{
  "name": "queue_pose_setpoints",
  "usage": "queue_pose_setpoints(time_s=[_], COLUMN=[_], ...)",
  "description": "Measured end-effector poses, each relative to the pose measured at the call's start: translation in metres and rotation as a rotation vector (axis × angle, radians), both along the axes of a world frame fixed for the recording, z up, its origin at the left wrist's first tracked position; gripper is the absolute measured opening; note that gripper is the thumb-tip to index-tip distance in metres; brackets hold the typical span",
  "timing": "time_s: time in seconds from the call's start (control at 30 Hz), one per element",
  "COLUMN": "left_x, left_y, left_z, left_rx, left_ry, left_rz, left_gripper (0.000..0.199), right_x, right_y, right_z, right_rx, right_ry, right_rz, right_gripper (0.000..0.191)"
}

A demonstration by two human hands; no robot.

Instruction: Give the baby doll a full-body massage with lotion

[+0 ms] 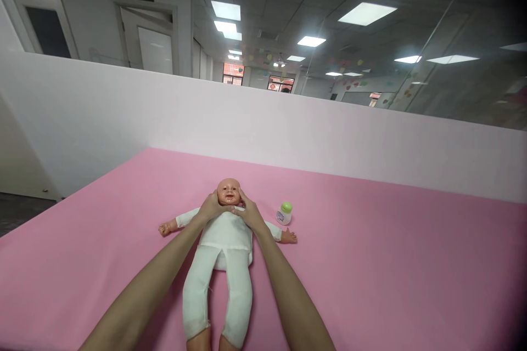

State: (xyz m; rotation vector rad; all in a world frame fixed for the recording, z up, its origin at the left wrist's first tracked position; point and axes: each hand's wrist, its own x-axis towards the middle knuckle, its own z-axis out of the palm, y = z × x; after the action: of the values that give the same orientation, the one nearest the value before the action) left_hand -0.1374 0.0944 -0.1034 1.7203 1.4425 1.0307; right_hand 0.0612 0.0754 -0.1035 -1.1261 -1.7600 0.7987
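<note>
A baby doll with a bare head and a white cloth body lies on its back, its arms spread to both sides. My left hand cups the left side of its head and jaw, thumb laid under the chin. On the opposite side my right hand holds the head and neck, with fingers up along the cheek and its thumb near the chin. The thumbs come close together at the doll's neck. Parts of my fingers behind the head are hidden.
A small clear bottle with a green cap stands right of the doll, near its outstretched arm. The pink covered table ends at a low white wall, with glass above it. A door is at the back left.
</note>
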Motion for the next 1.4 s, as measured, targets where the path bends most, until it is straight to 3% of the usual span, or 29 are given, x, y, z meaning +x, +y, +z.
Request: queue_pose_setpoints(time_s=[0.13,0.37,0.43,0.53,0.63,0.7,0.77,0.83,0.9,1.03,1.2,1.4], left_x=[-0.005,0.002,0.008,0.029,0.066,0.096,0.125,0.149,0.166,0.184,0.189,0.183], left_y=[-0.003,-0.015,-0.020,-0.032,-0.047,-0.054,-0.058,-0.058,-0.055,-0.050,-0.050,-0.064], left_z=[0.010,0.022,0.029,0.046,0.064,0.072,0.075,0.073,0.069,0.060,0.054,0.070], left_rx=[-0.023,-0.092,-0.021,0.261,0.434,0.267,-0.122,-0.565,-0.825,-0.831,-0.822,-0.805], left_ry=[-0.037,0.035,0.082,0.105,-0.040,-0.243,-0.522,-0.829,-1.053,-1.180,-1.258,-1.288], left_rz=[-0.081,-0.007,0.031,0.098,-0.022,-0.143,-0.218,-0.234,-0.194,-0.122,-0.146,-0.157], left_gripper=[0.077,0.078,0.075,0.064,0.052,0.047,0.053,0.062,0.066,0.071,0.073,0.067], right_x=[0.005,0.012,0.014,0.022,0.045,0.067,0.090,0.111,0.126,0.137,0.140,0.134], right_y=[-0.006,-0.020,-0.024,-0.031,-0.038,-0.043,-0.047,-0.052,-0.057,-0.063,-0.061,-0.057], right_z=[0.010,0.024,0.026,0.032,0.042,0.049,0.054,0.055,0.051,0.036,0.025,0.026], right_rx=[-0.031,-0.040,-0.041,0.007,0.123,0.198,0.229,0.214,0.173,0.080,0.036,0.132], right_ry=[-0.043,0.049,0.037,-0.042,-0.173,-0.273,-0.364,-0.427,-0.458,-0.467,-0.482,-0.344], right_rz=[0.015,0.062,0.040,-0.057,-0.259,-0.421,-0.556,-0.606,-0.578,-0.469,-0.449,-0.421], right_gripper=[0.078,0.064,0.060,0.049,0.040,0.043,0.048,0.050,0.051,0.055,0.062,0.065])
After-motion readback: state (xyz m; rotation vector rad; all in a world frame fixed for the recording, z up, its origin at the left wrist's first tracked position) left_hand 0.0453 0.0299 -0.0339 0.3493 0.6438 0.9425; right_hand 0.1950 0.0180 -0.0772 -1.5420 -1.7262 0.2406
